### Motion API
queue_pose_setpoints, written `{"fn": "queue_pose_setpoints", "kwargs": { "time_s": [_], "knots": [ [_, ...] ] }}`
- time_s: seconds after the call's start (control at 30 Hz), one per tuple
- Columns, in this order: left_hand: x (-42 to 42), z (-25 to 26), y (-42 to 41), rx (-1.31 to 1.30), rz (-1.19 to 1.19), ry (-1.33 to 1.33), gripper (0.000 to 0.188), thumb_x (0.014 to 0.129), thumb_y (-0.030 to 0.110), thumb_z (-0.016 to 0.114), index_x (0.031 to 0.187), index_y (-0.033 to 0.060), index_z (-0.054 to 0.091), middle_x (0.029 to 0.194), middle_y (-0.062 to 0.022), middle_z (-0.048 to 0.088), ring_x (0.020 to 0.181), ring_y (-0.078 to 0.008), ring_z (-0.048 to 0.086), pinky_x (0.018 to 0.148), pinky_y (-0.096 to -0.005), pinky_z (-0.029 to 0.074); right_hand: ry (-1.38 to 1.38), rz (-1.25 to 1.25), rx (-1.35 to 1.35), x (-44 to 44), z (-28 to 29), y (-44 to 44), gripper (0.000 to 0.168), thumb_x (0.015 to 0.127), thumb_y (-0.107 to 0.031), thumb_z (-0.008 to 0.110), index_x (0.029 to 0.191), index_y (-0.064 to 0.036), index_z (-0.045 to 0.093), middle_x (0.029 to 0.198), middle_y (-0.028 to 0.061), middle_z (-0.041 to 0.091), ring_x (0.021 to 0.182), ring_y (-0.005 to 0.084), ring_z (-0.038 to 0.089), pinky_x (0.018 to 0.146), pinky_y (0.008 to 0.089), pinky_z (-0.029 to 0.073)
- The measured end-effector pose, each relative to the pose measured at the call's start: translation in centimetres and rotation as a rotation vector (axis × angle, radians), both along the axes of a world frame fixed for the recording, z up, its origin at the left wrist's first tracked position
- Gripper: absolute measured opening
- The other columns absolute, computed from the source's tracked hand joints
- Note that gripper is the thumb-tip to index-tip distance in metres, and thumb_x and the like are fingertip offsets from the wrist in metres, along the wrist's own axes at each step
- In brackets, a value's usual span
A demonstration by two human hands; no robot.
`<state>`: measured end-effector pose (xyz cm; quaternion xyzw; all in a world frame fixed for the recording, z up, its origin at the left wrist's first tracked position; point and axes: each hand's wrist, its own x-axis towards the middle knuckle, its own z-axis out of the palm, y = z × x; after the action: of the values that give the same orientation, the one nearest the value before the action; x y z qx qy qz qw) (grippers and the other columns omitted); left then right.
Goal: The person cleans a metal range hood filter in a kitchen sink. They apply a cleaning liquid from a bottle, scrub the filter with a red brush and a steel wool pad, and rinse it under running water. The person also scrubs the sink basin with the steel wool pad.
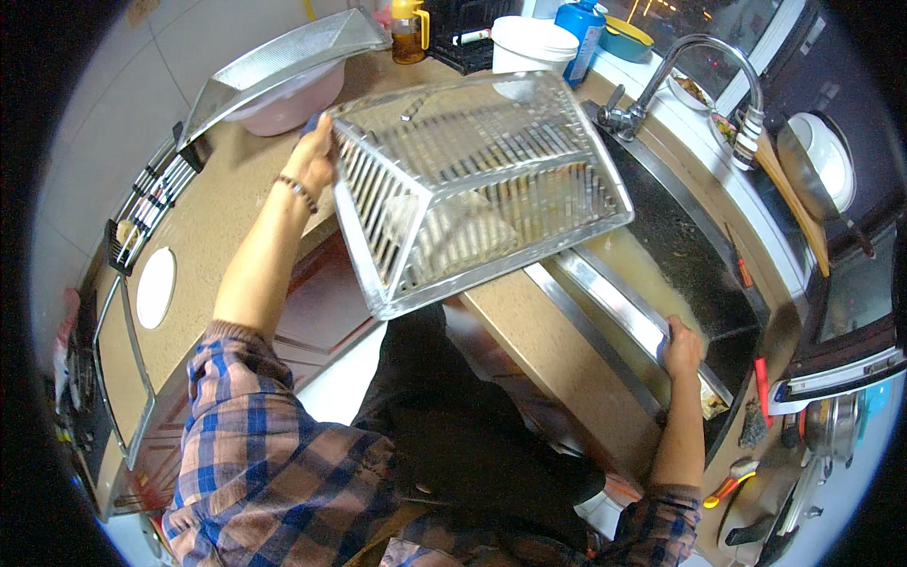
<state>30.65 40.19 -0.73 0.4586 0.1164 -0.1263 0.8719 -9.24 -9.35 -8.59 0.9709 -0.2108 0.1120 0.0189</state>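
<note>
My left hand (312, 156) grips the left edge of a large slotted metal grille (489, 181), perhaps a range hood filter. The grille is wet and tilted in the air, spanning the counter and the sink's near corner. Down in the dark sink (701, 248), my right hand (684, 347) grasps the far side of a long shiny metal strip (616, 294). Cloudy, brownish water (623, 259) lies around that strip. Close to its lower end is a small yellowish-white item (712, 400), too unclear to name.
A chrome faucet (627, 117) arches over the sink. On the left counter, a metal mesh panel (283, 64) rests on a pink basin (290, 99). A white oval lid (156, 287) and a wire frame (145, 375) lie nearer. Behind stand a white bucket (531, 42) and a blue bottle (581, 35).
</note>
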Motion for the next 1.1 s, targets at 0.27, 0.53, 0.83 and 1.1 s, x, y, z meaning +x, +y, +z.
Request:
{"fn": "queue_pose_setpoints", "kwargs": {
  "time_s": [0.27, 0.53, 0.83, 1.1],
  "knots": [
    [2.4, -1.5, 12.5, 0.206, 0.165, 0.080, 0.036, 0.087, 0.038, 0.046, 0.078, 0.0057, 0.058, 0.072, -0.0061, 0.059, 0.062, -0.0204, 0.055, 0.057, -0.0349, 0.047, 0.110, -0.076, 0.061, -0.6, 0.2, 0.1, 0.031, 0.066, -0.001, 0.056, 0.093, -0.014, 0.053, 0.078, 0.0171, 0.059, 0.073, 0.0371, 0.057, 0.062, 0.0442, 0.044],
    [8.7, -5.9, 21.5, 0.696, 0.248, -0.011, 0.023, 0.085, 0.022, 0.048, 0.090, 0.0026, 0.059, 0.082, -0.0058, 0.061, 0.068, -0.0182, 0.055, 0.062, -0.0311, 0.045, 0.001, -0.108, 0.184, -0.1, 0.4, 1.0, 0.021, 0.072, -0.001, 0.055, 0.091, -0.010, 0.055, 0.083, 0.0181, 0.058, 0.082, 0.0372, 0.054, 0.068, 0.0417, 0.042],
    [-5.3, 4.7, 0.8, 0.967, 0.127, -1.083, 0.033, 0.088, 0.018, 0.046, 0.116, 0.0010, 0.049, 0.117, -0.0113, 0.051, 0.107, -0.0169, 0.048, 0.092, -0.0272, 0.037, -0.247, -0.050, 0.465, -0.3, -0.2, -1.3, 0.017, 0.072, -0.001, 0.056, 0.088, -0.006, 0.057, 0.080, 0.0126, 0.061, 0.075, 0.0252, 0.059, 0.066, 0.0326, 0.045],
    [-10.8, -0.9, -25.3, 0.029, -0.771, -0.224, 0.025, 0.080, 0.016, 0.059, 0.103, 0.0057, 0.054, 0.104, -0.0087, 0.056, 0.104, -0.0218, 0.049, 0.090, -0.0361, 0.039, -0.478, 0.043, 0.898, 1.1, -1.1, -1.8, 0.011, 0.078, -0.004, 0.059, 0.087, 0.001, 0.055, 0.074, -0.0016, 0.053, 0.070, 0.0065, 0.047, 0.064, 0.0221, 0.040]
  ]
}}
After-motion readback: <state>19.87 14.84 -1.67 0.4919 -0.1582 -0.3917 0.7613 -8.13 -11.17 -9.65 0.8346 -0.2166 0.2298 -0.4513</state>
